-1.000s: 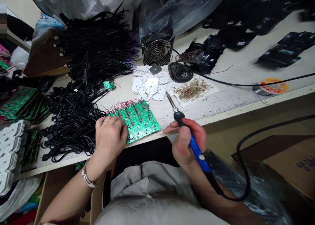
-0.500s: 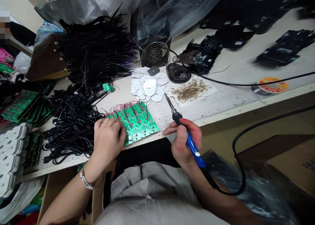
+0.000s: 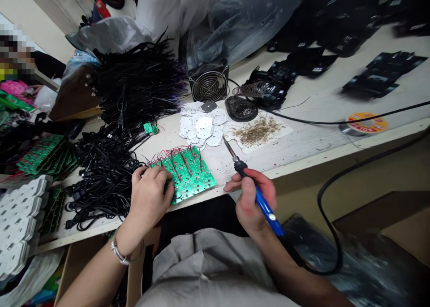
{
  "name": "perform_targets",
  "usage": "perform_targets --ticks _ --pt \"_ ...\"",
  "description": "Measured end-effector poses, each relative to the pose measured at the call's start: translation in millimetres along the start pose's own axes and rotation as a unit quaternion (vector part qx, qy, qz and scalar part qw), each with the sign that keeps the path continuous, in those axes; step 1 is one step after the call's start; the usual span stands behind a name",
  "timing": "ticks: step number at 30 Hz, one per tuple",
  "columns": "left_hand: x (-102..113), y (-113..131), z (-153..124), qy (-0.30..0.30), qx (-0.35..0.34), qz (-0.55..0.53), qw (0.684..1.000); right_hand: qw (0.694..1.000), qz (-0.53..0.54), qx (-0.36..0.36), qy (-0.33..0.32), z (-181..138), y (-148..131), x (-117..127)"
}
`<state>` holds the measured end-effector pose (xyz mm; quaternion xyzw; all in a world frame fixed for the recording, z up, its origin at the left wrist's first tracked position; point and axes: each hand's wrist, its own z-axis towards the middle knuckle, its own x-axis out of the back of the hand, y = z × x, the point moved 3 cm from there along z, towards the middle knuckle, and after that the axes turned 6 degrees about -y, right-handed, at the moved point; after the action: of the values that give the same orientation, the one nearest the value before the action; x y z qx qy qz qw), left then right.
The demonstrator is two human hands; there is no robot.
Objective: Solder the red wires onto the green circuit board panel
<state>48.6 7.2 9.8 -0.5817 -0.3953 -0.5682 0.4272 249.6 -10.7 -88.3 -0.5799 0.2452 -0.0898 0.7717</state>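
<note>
A green circuit board panel (image 3: pixel 190 172) with red wires lies near the bench's front edge. My left hand (image 3: pixel 149 195) rests on its left end, fingers curled down on it. My right hand (image 3: pixel 251 199) grips a blue-handled soldering iron (image 3: pixel 260 201), tip raised over the bench just right of the panel. The iron's black cord (image 3: pixel 331 226) loops off to the right.
Heaps of black cables (image 3: pixel 107 163) lie left of the panel. White round boards (image 3: pixel 203 125), a small fan (image 3: pixel 208 85), an iron stand (image 3: pixel 250 92), solder scraps on paper (image 3: pixel 258 130) and a solder spool (image 3: pixel 366 123) sit behind. Green boards (image 3: pixel 45 154) are stacked far left. Other people sit at the back left.
The view has tilted up a little. My hands and the soldering iron keep nearly the same places; the left hand stays on the panel.
</note>
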Motion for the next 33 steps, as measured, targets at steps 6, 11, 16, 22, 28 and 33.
perform_targets --ticks 6,11,16,22,28,33 --pt "60 -46 42 -0.001 -0.014 0.038 0.999 0.999 -0.002 0.038 0.008 3 -5 6" --pt "61 -92 132 -0.149 0.033 0.17 0.974 0.998 0.013 0.059 0.018 4 -11 8" --pt "31 -108 186 -0.135 0.035 0.181 0.974 0.997 -0.015 0.075 0.03 2 -14 22" --pt "38 -115 209 -0.018 0.028 0.166 0.986 0.994 -0.039 0.082 0.056 6 -19 32" --pt "36 -140 217 -0.03 0.027 0.112 0.993 0.993 -0.049 0.103 0.027 7 -24 31" --pt "68 -173 205 0.117 0.082 0.015 0.99 0.996 -0.051 0.072 0.034 3 -18 35"
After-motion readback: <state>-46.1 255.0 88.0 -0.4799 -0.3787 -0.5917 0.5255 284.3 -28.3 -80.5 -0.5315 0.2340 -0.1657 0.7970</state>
